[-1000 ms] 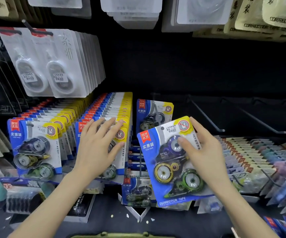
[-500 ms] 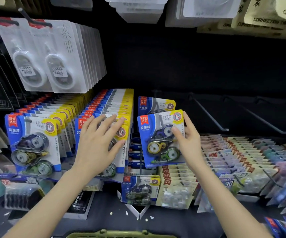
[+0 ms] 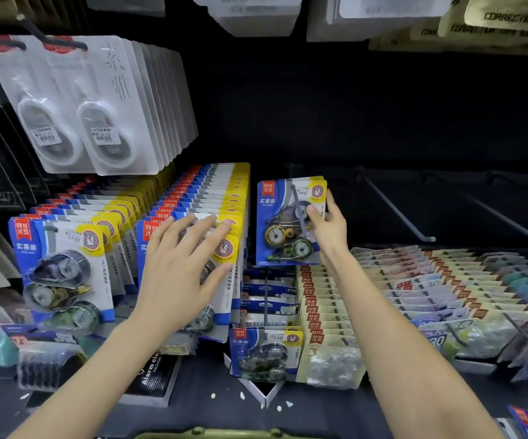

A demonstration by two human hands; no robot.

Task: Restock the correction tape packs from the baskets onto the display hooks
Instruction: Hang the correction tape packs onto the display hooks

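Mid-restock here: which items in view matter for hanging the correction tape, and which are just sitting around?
In the job: blue pack, pinched by right hand; left hand pressing the full blue row; bare hooks; basket rim.
Lying about: white hanging packs; beige packs; alarm clock box.

On my feed I see the left hand (image 3: 177,274) and the right hand (image 3: 329,229), both bare, with slender fingers. The left forearm (image 3: 98,375) and right forearm (image 3: 398,343) are uncovered down to the bottom edge of the view.
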